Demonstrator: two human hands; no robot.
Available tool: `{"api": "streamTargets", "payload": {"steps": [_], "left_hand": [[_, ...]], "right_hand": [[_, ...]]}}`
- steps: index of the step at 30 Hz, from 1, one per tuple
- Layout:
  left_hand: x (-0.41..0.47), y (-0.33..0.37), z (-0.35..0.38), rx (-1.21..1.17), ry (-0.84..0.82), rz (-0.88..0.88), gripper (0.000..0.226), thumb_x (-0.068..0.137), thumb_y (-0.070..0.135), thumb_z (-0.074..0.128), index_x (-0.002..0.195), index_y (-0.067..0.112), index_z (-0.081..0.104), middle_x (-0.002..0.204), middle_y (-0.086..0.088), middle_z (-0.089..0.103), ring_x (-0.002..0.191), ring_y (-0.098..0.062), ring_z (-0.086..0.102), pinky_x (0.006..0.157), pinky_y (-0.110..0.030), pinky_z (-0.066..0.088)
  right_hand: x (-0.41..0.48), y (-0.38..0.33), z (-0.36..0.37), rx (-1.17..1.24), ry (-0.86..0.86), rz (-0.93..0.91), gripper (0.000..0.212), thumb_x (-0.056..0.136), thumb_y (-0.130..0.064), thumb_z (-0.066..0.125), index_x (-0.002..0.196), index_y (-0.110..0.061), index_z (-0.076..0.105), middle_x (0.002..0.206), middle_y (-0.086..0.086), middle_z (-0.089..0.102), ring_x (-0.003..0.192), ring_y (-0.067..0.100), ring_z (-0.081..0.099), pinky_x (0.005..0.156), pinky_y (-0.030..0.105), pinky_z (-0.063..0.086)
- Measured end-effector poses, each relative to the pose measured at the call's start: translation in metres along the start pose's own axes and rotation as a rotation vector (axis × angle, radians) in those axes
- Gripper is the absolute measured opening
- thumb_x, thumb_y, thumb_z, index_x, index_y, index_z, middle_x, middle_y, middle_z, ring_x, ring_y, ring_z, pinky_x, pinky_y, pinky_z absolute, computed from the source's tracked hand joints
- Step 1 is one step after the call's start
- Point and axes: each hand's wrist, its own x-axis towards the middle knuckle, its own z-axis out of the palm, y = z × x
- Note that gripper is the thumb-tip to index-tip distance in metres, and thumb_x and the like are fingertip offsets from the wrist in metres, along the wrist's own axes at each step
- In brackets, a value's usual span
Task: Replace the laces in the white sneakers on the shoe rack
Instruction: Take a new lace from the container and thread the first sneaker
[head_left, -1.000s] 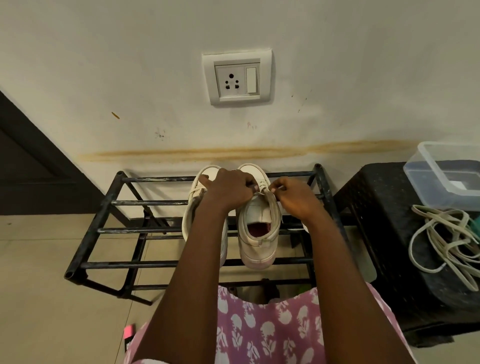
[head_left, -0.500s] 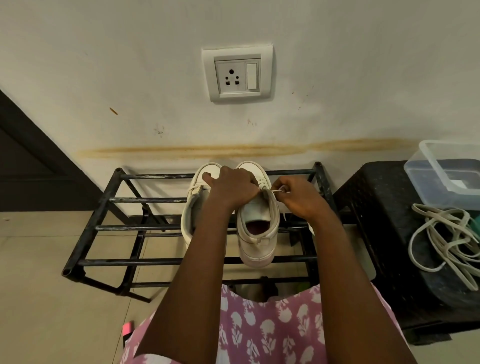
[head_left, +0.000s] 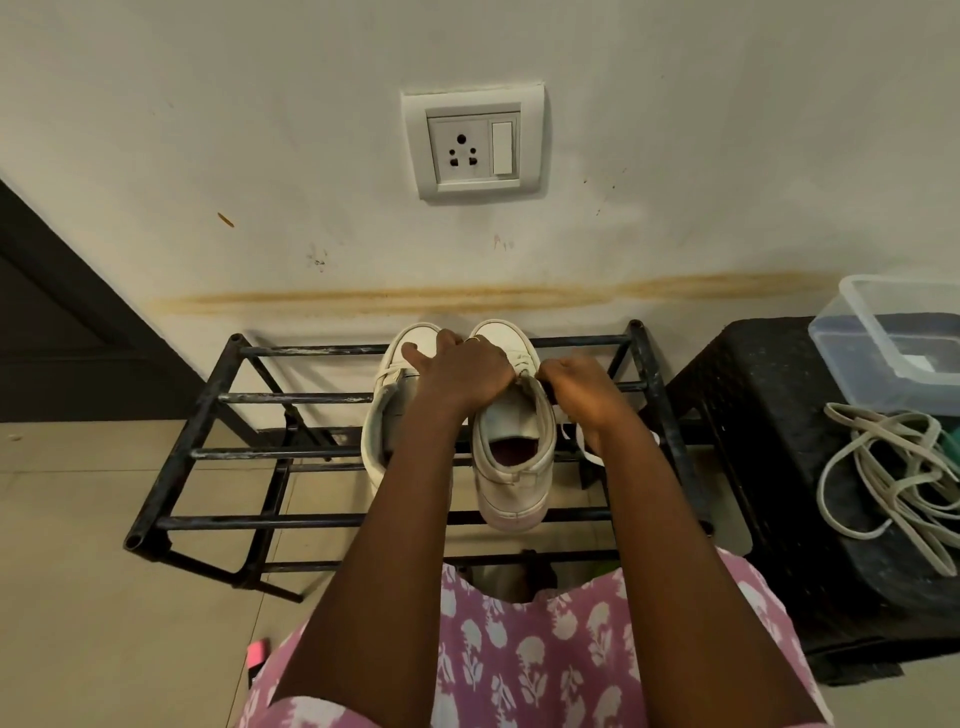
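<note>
Both white sneakers sit side by side on the top tier of the black shoe rack (head_left: 291, 398), toes twd the far wall, heels near us. The left sneaker (head_left: 384, 410) is mostly hidden by our left forearm. The right sneaker (head_left: 511, 441) shows its open mouth & heel.

Our left hand (head_left: 462, 369) lies across both. Its thumb is stretched out on the left sneaker, and its fingers bend down over the right sneaker's lacing, gripping it there. The fingertips are hidden.

Our right hand (head_left: 576, 384) is curled tight just right of that sneaker, pinching the lace (head_left: 521, 360) at the top eyelets. A bit of white lace also hangs below the wrist. The 2 hands nearly touch over the tongue.

A wall socket (head_left: 472, 145) sits above the rack, w/ a brown stain (head_left: 467, 300) running across the wall btw them. Right of the rack is a black stool (head_left: 769, 467), w/ a clear plastic box (head_left: 893, 338) at its far side & a tangle of loose laces (head_left: 893, 483) nearer. A pink floral garment (head_left: 519, 660) fills the near edge.
</note>
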Motion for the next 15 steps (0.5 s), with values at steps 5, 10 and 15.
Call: {"api": "streamTargets", "payload": {"steps": [5,10,15], "left_hand": [[0.004,-0.003,0.002,-0.03,-0.071,-0.008,0.021,0.094,0.022,0.036,0.103,0.014,0.053,0.123,-0.007,0.043,0.13,-0.034,0.025,0.104,-0.06,0.013],[0.003,-0.007,0.0,-0.185,-0.075,-0.075,0.018,0.09,0.025,0.041,0.101,0.013,0.05,0.132,-0.007,0.043,0.127,-0.03,0.028,0.106,-0.058,0.013],[0.008,-0.016,0.003,-0.251,-0.006,-0.052,0.027,0.086,0.032,0.044,0.105,0.032,0.063,0.131,0.001,0.049,0.129,-0.029,0.037,0.108,-0.057,0.017]], "right_hand": [[-0.006,-0.003,0.001,0.376,0.031,0.213,0.021,0.09,-0.009,0.049,0.071,-0.007,0.058,0.069,0.003,0.055,0.062,0.013,0.049,0.055,0.025,0.038],[-0.006,-0.003,-0.002,0.409,0.066,0.193,0.011,0.087,-0.004,0.054,0.091,0.001,0.064,0.069,0.004,0.057,0.058,0.01,0.052,0.041,0.014,0.041],[0.001,0.001,-0.004,0.276,0.107,0.152,0.026,0.089,-0.007,0.045,0.065,-0.009,0.053,0.064,0.002,0.052,0.055,0.01,0.047,0.049,0.023,0.033]]}}
